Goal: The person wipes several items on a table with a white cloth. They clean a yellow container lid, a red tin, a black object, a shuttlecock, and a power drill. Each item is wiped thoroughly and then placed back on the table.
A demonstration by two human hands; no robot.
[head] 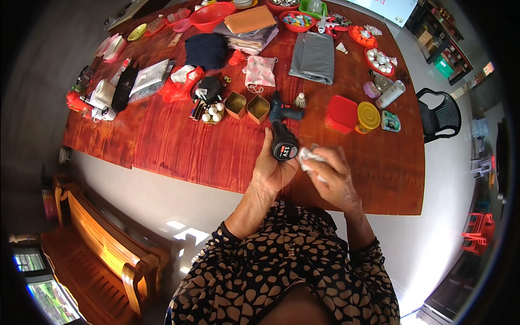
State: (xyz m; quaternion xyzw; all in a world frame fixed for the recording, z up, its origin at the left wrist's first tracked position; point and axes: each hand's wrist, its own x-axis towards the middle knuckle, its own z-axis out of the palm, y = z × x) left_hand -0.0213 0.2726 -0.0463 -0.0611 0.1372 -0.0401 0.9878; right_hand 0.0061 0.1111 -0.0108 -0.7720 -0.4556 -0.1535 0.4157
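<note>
My left hand (273,170) holds a black power-tool battery pack (285,150), its round end bearing writing and facing up. Crumpled white tissue or cloth (309,159) is pinched in my right hand (335,178), close beside the pack; contact between them is unclear. Just beyond lies a dark blue cordless drill (279,110), its handle pointing right. Whether pack and drill are joined cannot be told. Two square brown pots (258,109) and a feather shuttlecock (300,100) stand around the drill. White balls (213,113) fill a small container left of the pots.
The red-brown wooden table (174,150) carries a red-lidded container (341,113), a yellow-lidded tub (368,117), a spray can (391,94), a folded grey bag (312,57) and stacked cloths (250,32). A wooden bench (93,252) stands lower left, a black chair (440,115) right.
</note>
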